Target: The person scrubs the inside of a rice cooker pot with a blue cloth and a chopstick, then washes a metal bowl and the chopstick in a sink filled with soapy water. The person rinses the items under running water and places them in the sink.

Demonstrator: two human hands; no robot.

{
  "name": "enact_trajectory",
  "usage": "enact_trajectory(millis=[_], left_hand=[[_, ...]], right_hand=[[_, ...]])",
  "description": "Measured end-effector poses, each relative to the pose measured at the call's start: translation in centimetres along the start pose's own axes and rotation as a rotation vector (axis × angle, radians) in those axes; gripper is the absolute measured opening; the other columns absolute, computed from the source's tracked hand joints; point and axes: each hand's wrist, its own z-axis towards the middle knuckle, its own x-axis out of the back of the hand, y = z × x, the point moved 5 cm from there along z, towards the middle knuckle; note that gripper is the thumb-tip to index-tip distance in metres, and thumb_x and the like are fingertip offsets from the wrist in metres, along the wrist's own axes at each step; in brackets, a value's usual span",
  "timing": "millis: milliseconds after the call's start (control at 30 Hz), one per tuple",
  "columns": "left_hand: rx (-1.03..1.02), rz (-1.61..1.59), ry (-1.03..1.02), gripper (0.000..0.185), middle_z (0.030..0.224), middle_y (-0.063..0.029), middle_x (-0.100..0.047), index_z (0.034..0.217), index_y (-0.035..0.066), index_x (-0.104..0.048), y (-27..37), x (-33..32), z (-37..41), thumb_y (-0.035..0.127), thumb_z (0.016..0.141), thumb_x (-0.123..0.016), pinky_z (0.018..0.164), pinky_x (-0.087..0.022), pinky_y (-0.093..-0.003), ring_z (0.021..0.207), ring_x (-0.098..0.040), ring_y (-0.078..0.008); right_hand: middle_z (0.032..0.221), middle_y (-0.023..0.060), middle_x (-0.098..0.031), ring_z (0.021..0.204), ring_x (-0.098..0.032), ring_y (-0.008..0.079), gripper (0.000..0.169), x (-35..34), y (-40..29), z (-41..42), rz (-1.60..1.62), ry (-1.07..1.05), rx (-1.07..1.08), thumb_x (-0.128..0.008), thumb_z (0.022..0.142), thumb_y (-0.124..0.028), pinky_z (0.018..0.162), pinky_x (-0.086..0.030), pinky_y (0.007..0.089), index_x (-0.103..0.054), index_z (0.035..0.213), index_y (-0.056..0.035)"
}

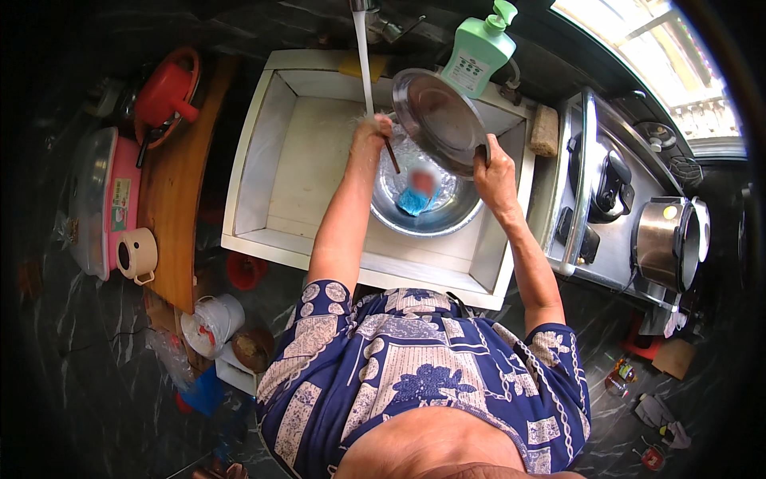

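Running water from a faucet (364, 6) falls onto my left hand (372, 133), whose fingers are closed on a thin brown stick, perhaps chopsticks (392, 155). My right hand (495, 173) grips the rim of a round metal lid or shallow pan (446, 120), tilted over a metal basin (425, 224). The basin stands in the right part of a white sink (323, 161) and holds water. In it lies a blue cloth or sponge (414, 202) beside a blurred reddish thing (422, 181). The lid hides part of the basin's far side.
A green pump bottle (479, 54) stands at the sink's back rim, with a brown block (544, 132) to its right. Farther right are a gas stove (610, 224) and a steel pot (664, 242). A wooden board (179, 197) holding a pink container (125, 197) lies left.
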Motion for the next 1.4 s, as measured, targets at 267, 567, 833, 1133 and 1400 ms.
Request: enact_trajectory(millis=[267,567,833,1133,1400], left_hand=[[-0.587,0.522,-0.172,0.031,0.067,-0.0054,-0.057,0.085,0.006,-0.059,-1.9,-8.4,-10.4,0.033,0.09,-0.046,0.043,-0.041,-0.0296,0.051,-0.051,-0.0199],[-0.451,0.082,0.132,0.016,0.066,0.0021,-0.058,0.08,0.013,-0.057,-1.2,-6.2,-19.7,0.027,0.085,-0.064,0.039,-0.031,-0.0223,0.038,-0.037,-0.0098],[-0.621,-0.001,0.323,0.01,0.066,-0.006,-0.056,0.078,0.001,-0.057,-3.0,-10.7,-16.7,0.0,0.075,-0.066,0.033,-0.027,-0.0244,0.045,-0.049,-0.0135],[-0.522,-0.156,0.085,0.01,0.071,-0.0025,-0.052,0.081,0.004,-0.056,-5.5,-14.6,-16.4,0.008,0.084,-0.064,0.046,-0.04,-0.024,0.055,-0.048,-0.01],[-0.565,-0.067,0.225,0.013,0.068,-0.0008,-0.046,0.079,0.004,-0.051,-2.9,-9.9,-23.1,0.004,0.085,-0.062,0.042,-0.031,-0.0223,0.051,-0.038,-0.0086]], right_hand=[[0.084,0.0078,-0.051,0.077,-0.055,0.0228,0.021,-3.7,-0.7,2.1,-0.554,0.033,0.502,-0.057,0.073,-0.009,0.061,-0.045,0.0342,-0.053,0.094,-0.0081],[0.099,0.0105,-0.051,0.088,-0.054,0.0245,0.026,-10.4,-1.7,6.5,-0.318,-0.061,0.701,-0.056,0.073,-0.012,0.07,-0.045,0.0349,-0.054,0.099,-0.0084],[0.107,0.0202,-0.054,0.102,-0.054,0.0389,0.046,-13.0,4.7,2.7,-0.025,-0.604,0.11,-0.063,0.069,-0.004,0.085,-0.046,0.0431,-0.052,0.114,-0.0044],[0.129,0.0222,-0.05,0.116,-0.052,0.0292,0.066,-8.6,9.5,14.1,0.299,-0.578,0.082,-0.063,0.075,-0.011,0.098,-0.042,0.0343,-0.038,0.134,0.0053],[0.112,0.0186,-0.054,0.096,-0.056,0.0295,0.077,-10.5,7.1,23.5,0.519,-0.161,-0.266,-0.066,0.071,-0.027,0.08,-0.045,0.0375,-0.034,0.135,0.0023]])
